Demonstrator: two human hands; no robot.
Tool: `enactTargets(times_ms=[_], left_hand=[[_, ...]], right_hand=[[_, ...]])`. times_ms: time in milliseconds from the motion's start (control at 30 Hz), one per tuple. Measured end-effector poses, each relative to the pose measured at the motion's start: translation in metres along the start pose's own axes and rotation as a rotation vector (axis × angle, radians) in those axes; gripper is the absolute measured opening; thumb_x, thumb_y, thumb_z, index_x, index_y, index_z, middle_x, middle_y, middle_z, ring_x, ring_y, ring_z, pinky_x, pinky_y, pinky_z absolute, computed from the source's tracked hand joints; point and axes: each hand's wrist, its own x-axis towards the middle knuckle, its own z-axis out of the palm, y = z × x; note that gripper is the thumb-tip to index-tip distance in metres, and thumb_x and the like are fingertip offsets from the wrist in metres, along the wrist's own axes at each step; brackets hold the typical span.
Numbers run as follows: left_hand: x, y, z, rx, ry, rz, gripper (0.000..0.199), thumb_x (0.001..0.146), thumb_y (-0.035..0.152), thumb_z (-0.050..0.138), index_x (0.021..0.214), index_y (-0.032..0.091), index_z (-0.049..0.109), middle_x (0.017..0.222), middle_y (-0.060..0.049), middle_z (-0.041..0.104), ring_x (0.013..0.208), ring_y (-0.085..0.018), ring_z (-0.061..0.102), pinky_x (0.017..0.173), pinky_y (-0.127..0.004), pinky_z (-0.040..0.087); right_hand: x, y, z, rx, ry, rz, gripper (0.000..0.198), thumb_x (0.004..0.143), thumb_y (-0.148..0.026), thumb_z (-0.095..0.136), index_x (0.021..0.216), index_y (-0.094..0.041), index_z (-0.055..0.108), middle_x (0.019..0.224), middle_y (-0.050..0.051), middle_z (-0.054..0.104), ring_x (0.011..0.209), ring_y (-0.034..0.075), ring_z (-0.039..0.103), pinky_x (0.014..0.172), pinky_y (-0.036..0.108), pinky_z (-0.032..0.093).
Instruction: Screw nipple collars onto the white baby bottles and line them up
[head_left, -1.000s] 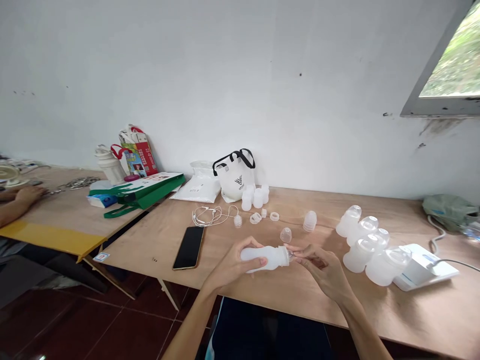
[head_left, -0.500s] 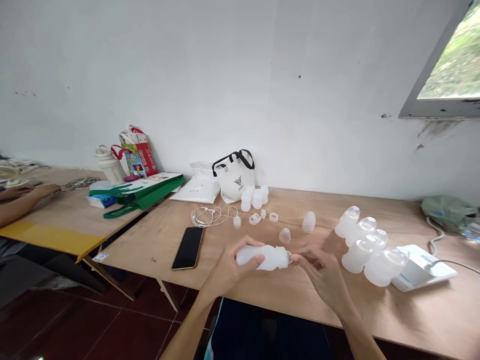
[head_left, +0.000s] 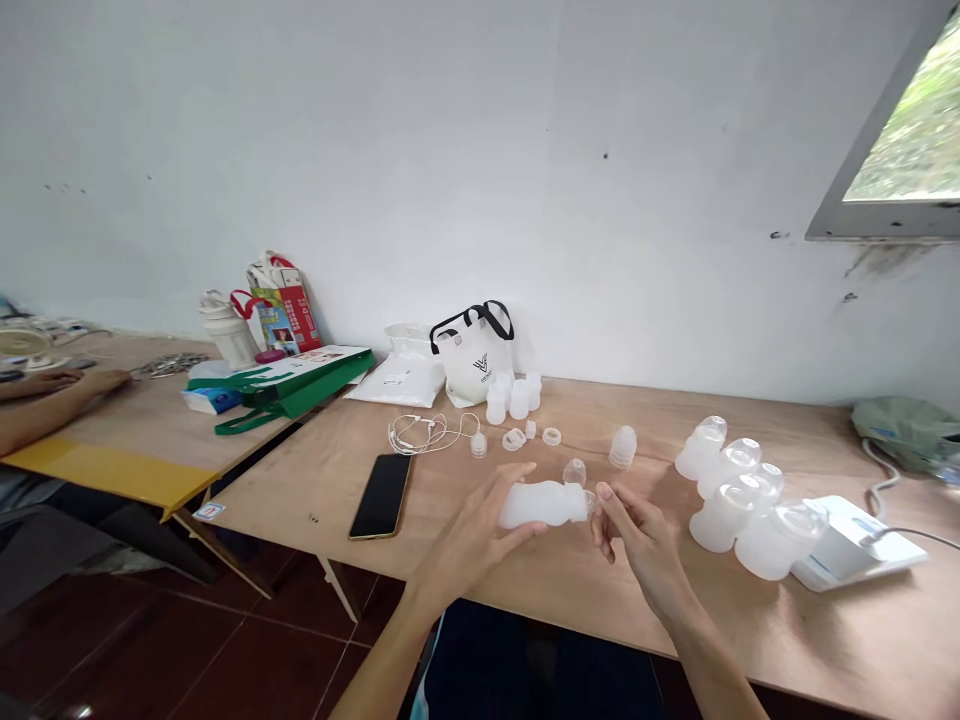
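Observation:
My left hand (head_left: 480, 535) is closed round a frosted white baby bottle (head_left: 544, 504), which lies on its side just above the table with its neck pointing right. A clear nipple (head_left: 590, 502) sits at the bottle's mouth. My right hand (head_left: 637, 540) pinches at that nipple with thumb and fingertips, its other fingers curled below. Right behind the neck stands a clear dome cap (head_left: 574, 471). Farther back are a stack of clear caps (head_left: 622, 447), white rings (head_left: 552, 436) and a small stack of nipples or lids (head_left: 478, 444).
Several capped bottles (head_left: 720, 512) stand at right beside a white box-like device (head_left: 855, 545) with a cable. Uncapped bottles (head_left: 517, 398) stand before a white bag (head_left: 472, 365). A phone (head_left: 380, 496) and earphones (head_left: 420, 435) lie left. Another person's hands (head_left: 67, 385) rest on the neighbouring table.
The bottle has shifted slightly right and up in my left hand, whose fingers have straightened somewhat. My right hand's fingers have curled more round the nipple end. The view has turned a little left.

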Motion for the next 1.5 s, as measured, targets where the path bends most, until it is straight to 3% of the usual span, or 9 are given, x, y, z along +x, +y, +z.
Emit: enactTargets(times_ms=[200,433,567,700,833,933,1033,1300,1500], left_hand=[[0.009,0.0,0.003,-0.062,-0.012,-0.085,0.042,0.094,0.051,0.066,0.13,0.031,0.066,0.128,-0.003,0.072,0.114,-0.029,0.067,0.099,-0.038,0.052],[0.01,0.0,0.0,-0.146,0.103,-0.168,0.04,0.096,0.052,0.061,0.128,0.028,0.065,0.123,-0.004,0.073,0.107,-0.027,0.068,0.09,-0.036,0.053],[0.013,-0.007,0.0,-0.223,0.234,-0.237,0.043,0.094,0.052,0.063,0.125,0.024,0.064,0.118,-0.005,0.072,0.101,-0.026,0.067,0.083,-0.033,0.054],[0.015,-0.005,-0.004,-0.23,0.321,-0.238,0.041,0.087,0.05,0.07,0.118,0.022,0.066,0.115,-0.005,0.071,0.1,-0.025,0.066,0.084,-0.033,0.055],[0.014,-0.004,-0.01,-0.204,0.327,-0.221,0.039,0.086,0.049,0.071,0.115,0.023,0.068,0.112,-0.004,0.072,0.098,-0.025,0.066,0.084,-0.033,0.055],[0.014,-0.007,-0.012,-0.207,0.323,-0.21,0.039,0.086,0.048,0.072,0.116,0.022,0.068,0.112,-0.004,0.072,0.097,-0.024,0.066,0.082,-0.032,0.054],[0.014,-0.01,-0.012,-0.203,0.313,-0.221,0.04,0.086,0.049,0.072,0.115,0.022,0.068,0.109,-0.004,0.072,0.094,-0.024,0.066,0.078,-0.031,0.054],[0.012,-0.008,-0.013,-0.233,0.259,-0.198,0.042,0.082,0.046,0.079,0.116,0.025,0.065,0.113,-0.003,0.069,0.096,-0.023,0.065,0.078,-0.029,0.052],[0.008,-0.01,-0.022,-0.248,0.246,-0.167,0.039,0.081,0.041,0.08,0.111,0.025,0.063,0.108,-0.002,0.067,0.096,-0.022,0.062,0.079,-0.027,0.05]], right_hand=[[0.0,-0.005,-0.013,-0.133,-0.075,-0.037,0.043,0.097,-0.064,0.054,0.091,-0.023,0.066,0.079,0.004,0.068,0.061,0.016,0.058,0.048,0.027,0.047],[0.004,0.002,-0.024,-0.278,-0.008,-0.076,0.043,0.096,-0.059,0.057,0.127,-0.029,0.06,0.09,0.004,0.071,0.069,0.018,0.063,0.05,0.028,0.05],[0.017,0.026,-0.033,-0.581,0.069,-0.11,0.04,0.099,-0.057,0.05,0.128,-0.033,0.064,0.114,0.007,0.073,0.09,0.024,0.071,0.071,0.037,0.06],[0.029,0.064,-0.038,-0.79,-0.006,-0.221,0.05,0.101,-0.049,0.048,0.149,-0.038,0.049,0.161,0.004,0.045,0.145,0.032,0.046,0.11,0.053,0.048],[0.035,0.091,-0.038,-0.912,-0.072,-0.27,0.064,0.101,-0.044,0.047,0.161,-0.032,0.03,0.171,0.005,0.026,0.155,0.032,0.028,0.121,0.058,0.034],[0.035,0.089,-0.037,-0.966,-0.144,-0.293,0.058,0.101,-0.042,0.046,0.157,-0.031,0.037,0.166,0.006,0.037,0.15,0.033,0.039,0.119,0.056,0.038],[0.033,0.077,-0.036,-0.956,-0.121,-0.285,0.04,0.104,-0.038,0.039,0.139,-0.031,0.057,0.15,0.007,0.056,0.127,0.03,0.062,0.104,0.05,0.052],[0.026,0.052,-0.03,-0.759,-0.097,-0.123,0.026,0.096,-0.043,0.056,0.111,-0.03,0.072,0.104,0.007,0.076,0.09,0.03,0.073,0.08,0.047,0.06],[0.021,0.018,-0.036,-0.149,0.082,-0.151,0.044,0.085,-0.049,0.077,0.122,-0.027,0.072,0.129,0.008,0.073,0.12,0.031,0.068,0.101,0.047,0.058]])
